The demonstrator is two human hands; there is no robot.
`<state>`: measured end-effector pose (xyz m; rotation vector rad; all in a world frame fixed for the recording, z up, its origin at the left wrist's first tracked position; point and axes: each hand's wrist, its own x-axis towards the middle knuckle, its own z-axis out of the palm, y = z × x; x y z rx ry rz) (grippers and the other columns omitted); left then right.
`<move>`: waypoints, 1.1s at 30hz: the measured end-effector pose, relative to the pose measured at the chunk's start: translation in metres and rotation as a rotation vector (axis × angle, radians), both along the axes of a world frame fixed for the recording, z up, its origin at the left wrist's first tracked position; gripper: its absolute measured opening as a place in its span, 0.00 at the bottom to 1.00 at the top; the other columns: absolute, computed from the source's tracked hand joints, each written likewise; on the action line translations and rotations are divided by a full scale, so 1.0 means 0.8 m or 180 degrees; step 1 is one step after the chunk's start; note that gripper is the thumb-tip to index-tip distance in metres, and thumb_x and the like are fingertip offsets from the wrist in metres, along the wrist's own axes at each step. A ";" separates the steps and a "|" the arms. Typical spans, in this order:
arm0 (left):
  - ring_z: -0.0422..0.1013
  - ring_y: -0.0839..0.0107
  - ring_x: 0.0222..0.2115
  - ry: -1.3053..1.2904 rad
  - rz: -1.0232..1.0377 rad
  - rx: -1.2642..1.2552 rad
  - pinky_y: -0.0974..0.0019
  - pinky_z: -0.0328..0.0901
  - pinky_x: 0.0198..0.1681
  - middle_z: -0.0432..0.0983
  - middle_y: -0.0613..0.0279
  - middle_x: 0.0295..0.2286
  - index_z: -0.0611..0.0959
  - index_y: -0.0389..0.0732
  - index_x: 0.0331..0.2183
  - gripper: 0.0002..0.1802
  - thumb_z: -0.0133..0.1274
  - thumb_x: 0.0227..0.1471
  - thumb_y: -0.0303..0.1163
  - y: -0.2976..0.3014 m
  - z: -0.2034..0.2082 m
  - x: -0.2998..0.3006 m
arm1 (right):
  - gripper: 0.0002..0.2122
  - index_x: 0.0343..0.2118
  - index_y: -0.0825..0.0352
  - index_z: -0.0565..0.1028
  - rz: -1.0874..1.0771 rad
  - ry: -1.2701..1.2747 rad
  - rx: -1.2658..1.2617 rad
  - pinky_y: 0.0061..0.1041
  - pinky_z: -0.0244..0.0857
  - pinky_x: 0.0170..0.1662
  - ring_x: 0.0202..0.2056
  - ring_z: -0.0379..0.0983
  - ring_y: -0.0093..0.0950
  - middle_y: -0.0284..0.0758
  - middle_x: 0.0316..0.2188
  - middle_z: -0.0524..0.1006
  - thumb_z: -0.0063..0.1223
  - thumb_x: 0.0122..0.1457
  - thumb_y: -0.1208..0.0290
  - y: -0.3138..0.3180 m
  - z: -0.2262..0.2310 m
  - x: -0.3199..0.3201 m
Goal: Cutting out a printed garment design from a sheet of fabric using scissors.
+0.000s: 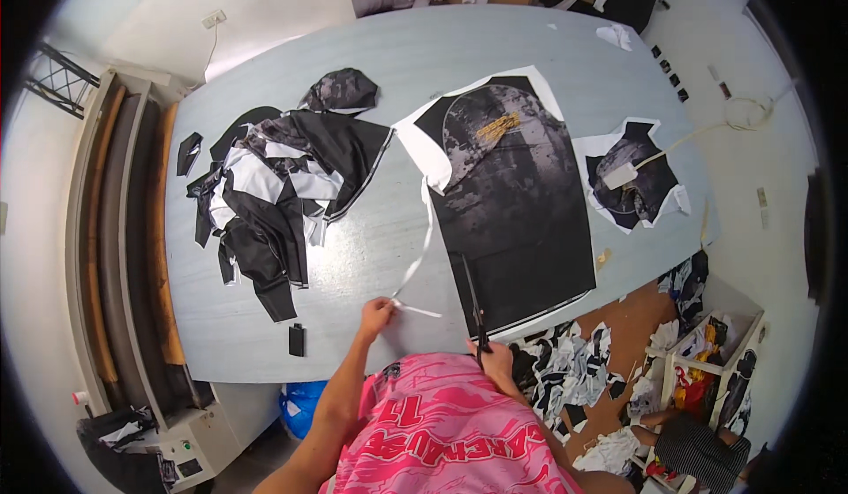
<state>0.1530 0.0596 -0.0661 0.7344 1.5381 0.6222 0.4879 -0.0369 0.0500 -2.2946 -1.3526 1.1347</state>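
While the right hand (496, 359) grips black-handled scissors (478, 310) at a dark printed shirt panel (521, 220) lying right of centre on the grey-blue table (371, 251), the left hand (378, 315) pinches a white strip (412, 269) over the table's near edge. Beyond the table's near-right side, a white open bin (702, 367) holds yellow, red and dark fabric pieces (713, 335); a blue plastic bag (303, 404), contents hidden, sits below its near edge.

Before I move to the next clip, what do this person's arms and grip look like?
The left grip and right grip are ungloved hands. The visible forearms are bare, without cables. The shirt is patterned pink with darker lettering.
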 end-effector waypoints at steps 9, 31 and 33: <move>0.83 0.64 0.26 0.1732 -0.0149 0.0169 0.59 0.76 0.33 0.86 0.51 0.24 0.89 0.33 0.33 0.14 0.59 0.55 0.35 -0.171 0.018 -0.151 | 0.24 0.31 0.69 0.82 -0.0355 -0.0699 0.0591 0.51 0.69 0.39 0.37 0.79 0.57 0.51 0.29 0.82 0.66 0.58 0.46 0.005 -0.032 -0.005; 0.78 0.38 0.40 0.3054 -0.1368 0.0023 0.42 0.73 0.45 0.82 0.38 0.36 0.87 0.36 0.40 0.20 0.60 0.53 0.42 -0.279 0.050 -0.137 | 0.25 0.36 0.69 0.77 -0.1597 -0.1725 0.1480 0.50 0.69 0.37 0.35 0.80 0.53 0.47 0.29 0.82 0.64 0.61 0.45 0.083 -0.075 0.234; 0.75 0.42 0.44 0.2713 -0.0807 0.1687 0.45 0.70 0.51 0.80 0.41 0.41 0.85 0.37 0.42 0.18 0.63 0.53 0.38 -0.147 0.054 -0.050 | 0.26 0.40 0.71 0.78 -0.1329 -0.1461 0.1590 0.49 0.70 0.40 0.36 0.80 0.55 0.52 0.32 0.82 0.64 0.61 0.46 0.093 -0.078 0.239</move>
